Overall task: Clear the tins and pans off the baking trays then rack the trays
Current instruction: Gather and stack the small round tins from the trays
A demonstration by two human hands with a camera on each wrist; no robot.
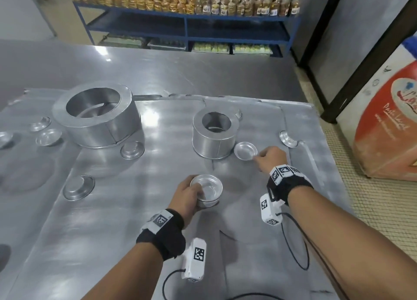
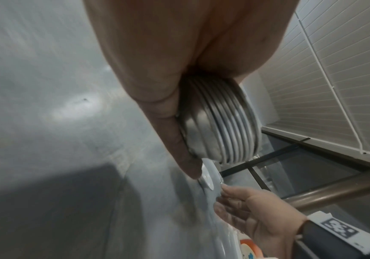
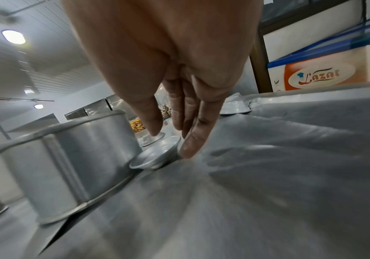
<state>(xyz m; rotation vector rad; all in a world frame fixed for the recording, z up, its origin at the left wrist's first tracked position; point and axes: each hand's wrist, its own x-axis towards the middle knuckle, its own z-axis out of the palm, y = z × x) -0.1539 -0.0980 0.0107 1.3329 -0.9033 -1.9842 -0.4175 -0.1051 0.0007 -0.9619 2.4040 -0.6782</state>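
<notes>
Tin clearance under way: left hand loaded, right hand at a loose tin.
Lower centre, the left hand grips a stack of small tins over the baking tray; right of centre, the right hand's nearly straight fingers bracket a single tin, thumb seemingly touching its rim; the small ring pan stands just beside; large ring pan upper left.

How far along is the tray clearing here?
Partly done: the left hand grips a stack of collected tins. In hand: the right hand touches another tin beside the small pan. Left: loose tins, that pan, the large pan, and racking the trays.
</notes>
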